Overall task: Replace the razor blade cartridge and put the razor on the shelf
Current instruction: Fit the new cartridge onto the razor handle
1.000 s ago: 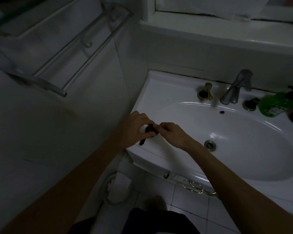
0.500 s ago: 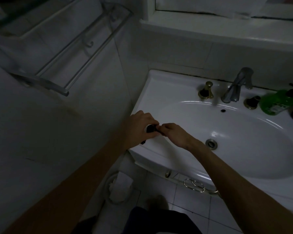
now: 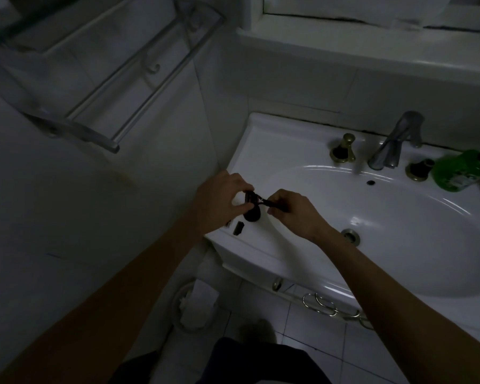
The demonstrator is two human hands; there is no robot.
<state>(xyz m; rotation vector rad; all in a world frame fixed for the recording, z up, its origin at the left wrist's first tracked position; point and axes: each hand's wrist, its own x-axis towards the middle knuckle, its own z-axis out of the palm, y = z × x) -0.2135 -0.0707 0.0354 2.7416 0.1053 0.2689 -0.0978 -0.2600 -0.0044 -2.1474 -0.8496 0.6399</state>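
Both hands meet over the near left corner of the white sink (image 3: 263,139). My right hand (image 3: 291,214) pinches the dark razor (image 3: 269,203) by its handle, head pointing left. My left hand (image 3: 219,202) grips a small dark blade cartridge (image 3: 250,195) at the razor's head. Under the hands, a dark rounded piece (image 3: 251,216) and a small dark cartridge-like piece (image 3: 238,227) lie on the sink rim. A metal rail shelf (image 3: 128,79) hangs on the left wall, above the sink.
A faucet (image 3: 394,146) with two brass knobs stands at the back of the basin, a green soap bottle (image 3: 460,170) beside it. A white ledge (image 3: 372,54) runs under the mirror. A bin with paper (image 3: 194,309) sits on the tiled floor below.
My hands have pulled slightly apart and lifted, so the razor head shows between them. The small dark pieces on the sink rim, earlier covered by my left hand, are now visible.
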